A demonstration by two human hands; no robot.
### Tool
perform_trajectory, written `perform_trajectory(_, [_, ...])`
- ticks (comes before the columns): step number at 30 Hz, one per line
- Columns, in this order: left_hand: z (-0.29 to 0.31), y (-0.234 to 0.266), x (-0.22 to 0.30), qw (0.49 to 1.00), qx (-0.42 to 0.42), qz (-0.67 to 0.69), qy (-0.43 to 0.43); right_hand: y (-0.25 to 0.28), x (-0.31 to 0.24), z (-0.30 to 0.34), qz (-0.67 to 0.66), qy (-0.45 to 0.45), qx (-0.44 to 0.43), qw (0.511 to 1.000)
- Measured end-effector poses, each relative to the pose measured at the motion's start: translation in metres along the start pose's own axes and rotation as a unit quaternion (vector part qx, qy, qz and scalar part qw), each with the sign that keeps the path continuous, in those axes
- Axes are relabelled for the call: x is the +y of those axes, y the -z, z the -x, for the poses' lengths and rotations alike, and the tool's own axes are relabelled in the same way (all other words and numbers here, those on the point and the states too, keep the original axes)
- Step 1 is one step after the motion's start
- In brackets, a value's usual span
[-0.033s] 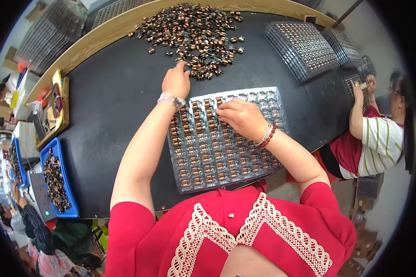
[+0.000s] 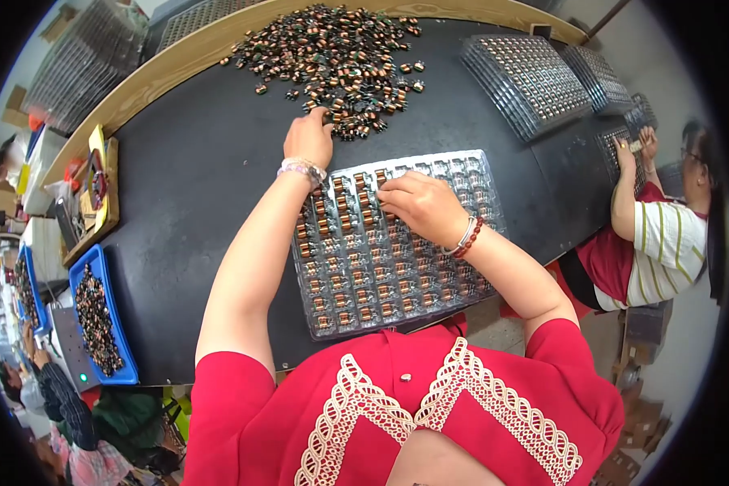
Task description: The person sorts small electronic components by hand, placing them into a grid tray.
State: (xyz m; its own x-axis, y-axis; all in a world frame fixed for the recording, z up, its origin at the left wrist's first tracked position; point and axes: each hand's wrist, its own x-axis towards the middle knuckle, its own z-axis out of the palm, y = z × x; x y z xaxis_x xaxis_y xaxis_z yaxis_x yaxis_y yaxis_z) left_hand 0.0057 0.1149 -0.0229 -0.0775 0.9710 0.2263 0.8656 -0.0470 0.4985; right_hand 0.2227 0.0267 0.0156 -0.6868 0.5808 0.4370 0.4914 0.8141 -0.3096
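At the near edge of a heap of small copper-wound coils (image 2: 332, 61), my left hand (image 2: 309, 138) reaches in with bent fingers. Its fingertips touch the heap, and whatever they pinch is hidden. My right hand (image 2: 423, 204) is over the upper middle of a clear plastic tray (image 2: 316, 326), with thumb and fingers drawn together at a cell. A coil seems to be between them, mostly covered by the fingers. Coils fill the tray's left columns and near rows. Cells beyond my right hand look paler, and their contents are hard to make out.
Stacked filled trays (image 2: 530, 85) stand at the far right, beside a co-worker (image 2: 652, 219) handling another tray. A blue bin of coils (image 2: 101, 324) lies at the left edge, near a wooden box (image 2: 97, 194). A wooden rim (image 2: 150, 85) bounds the black table's (image 2: 194, 154) far side.
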Motion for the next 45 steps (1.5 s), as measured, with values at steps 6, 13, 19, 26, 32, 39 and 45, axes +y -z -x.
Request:
perform_trajectory(6, [-0.007,0.007,0.002,0.997,-0.079,0.012,0.010,0.016,-0.004,0.026,-0.050,-0.019,0.007,0.999])
perform_trajectory(13, [0.004,0.013,0.005,0.928,-0.107,0.334,0.126,0.005,-0.004,0.035,-0.103,-0.011,-0.002,0.995])
perform_trajectory(19, [0.020,0.035,0.012,0.803,-0.103,0.553,0.198,0.012,-0.010,0.034,-0.129,-0.063,-0.042,0.989])
perform_trajectory(26, [0.039,0.042,0.007,0.833,-0.114,0.511,0.179,-0.020,0.065,-0.054,0.137,-0.221,-0.033,0.965])
perform_trajectory(32, [0.101,0.079,-0.001,0.930,-0.078,0.359,0.015,-0.025,0.077,-0.075,0.136,-0.273,-0.111,0.946])
perform_trajectory(39, [0.152,0.083,-0.011,0.956,-0.122,0.184,-0.191,-0.006,0.037,-0.016,-0.163,-0.163,-0.037,0.972])
perform_trajectory(45, [0.161,0.078,-0.004,0.962,-0.014,0.061,-0.264,0.003,0.000,0.006,-0.207,-0.224,-0.065,0.950])
